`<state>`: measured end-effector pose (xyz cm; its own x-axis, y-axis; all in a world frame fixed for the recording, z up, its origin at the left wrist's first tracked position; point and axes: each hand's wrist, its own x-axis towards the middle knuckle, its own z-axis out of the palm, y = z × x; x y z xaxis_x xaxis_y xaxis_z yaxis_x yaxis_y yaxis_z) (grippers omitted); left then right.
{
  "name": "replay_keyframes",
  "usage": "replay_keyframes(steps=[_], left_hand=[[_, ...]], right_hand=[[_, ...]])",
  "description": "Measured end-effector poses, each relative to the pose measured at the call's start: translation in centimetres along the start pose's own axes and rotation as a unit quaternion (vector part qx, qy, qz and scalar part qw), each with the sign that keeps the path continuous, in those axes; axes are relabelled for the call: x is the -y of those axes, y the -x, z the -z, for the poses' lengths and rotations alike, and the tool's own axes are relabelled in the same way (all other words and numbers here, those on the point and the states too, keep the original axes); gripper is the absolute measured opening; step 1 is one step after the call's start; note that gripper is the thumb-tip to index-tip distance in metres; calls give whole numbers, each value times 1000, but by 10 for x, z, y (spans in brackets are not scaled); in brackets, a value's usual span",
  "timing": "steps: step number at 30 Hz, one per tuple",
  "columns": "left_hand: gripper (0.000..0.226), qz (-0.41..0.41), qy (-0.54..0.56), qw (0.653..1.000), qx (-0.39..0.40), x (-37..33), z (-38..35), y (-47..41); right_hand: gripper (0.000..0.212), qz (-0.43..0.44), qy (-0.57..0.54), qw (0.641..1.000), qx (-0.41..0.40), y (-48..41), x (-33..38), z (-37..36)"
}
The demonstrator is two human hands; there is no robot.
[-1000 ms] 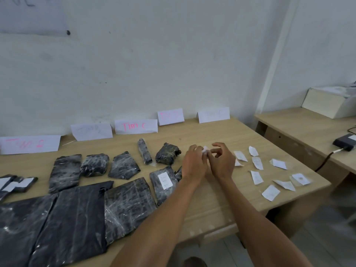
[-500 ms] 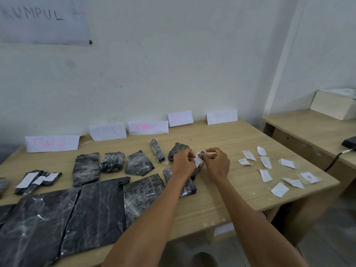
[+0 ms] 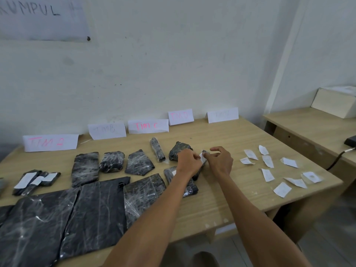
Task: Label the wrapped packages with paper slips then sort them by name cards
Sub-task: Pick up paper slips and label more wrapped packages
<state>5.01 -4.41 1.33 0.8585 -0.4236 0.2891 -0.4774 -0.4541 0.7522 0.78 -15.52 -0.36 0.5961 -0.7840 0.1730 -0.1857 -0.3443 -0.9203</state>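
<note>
My left hand (image 3: 187,162) and my right hand (image 3: 219,160) meet over the middle of the wooden table (image 3: 221,201), pinching a small white paper slip (image 3: 202,157) against a small black wrapped package (image 3: 204,162) that is mostly hidden under my fingers. Several black wrapped packages lie to the left, among them a large flat one (image 3: 96,214) and a slim roll (image 3: 158,149). A labelled package (image 3: 170,175) lies under my left wrist. Loose slips (image 3: 267,160) are scattered on the right. Name cards stand along the wall, one reading "TIM C" (image 3: 148,126).
At the far left lie slim packages with white slips on them (image 3: 36,180). A second desk (image 3: 316,130) stands to the right with a beige box (image 3: 335,103) and a black device with a cable (image 3: 350,140). A gap separates the two desks.
The view has shifted left and tilted up. My hands have stayed together on the slip and have moved it onto the small package beside the lumpy black one.
</note>
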Motion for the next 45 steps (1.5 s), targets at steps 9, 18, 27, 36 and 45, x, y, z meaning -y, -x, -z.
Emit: replay_keyframes(steps=[9,18,27,36,45], left_hand=[[19,40,-26,999,17,1,-9,1],[19,72,-76,994,30,-13,-6,2],[33,102,-117,987,-30,-8,-5,7],[23,109,-125,986,12,-13,-5,11],[18,101,-179,978,45,-15,-7,13]], right_hand=[[28,7,12,1000,11,-4,-7,-2],[20,21,38,999,7,-2,-11,-10],[17,107,135,981,85,-11,-22,-13],[64,226,269,912,211,-18,-20,12],[26,242,269,905,225,-30,-36,25]])
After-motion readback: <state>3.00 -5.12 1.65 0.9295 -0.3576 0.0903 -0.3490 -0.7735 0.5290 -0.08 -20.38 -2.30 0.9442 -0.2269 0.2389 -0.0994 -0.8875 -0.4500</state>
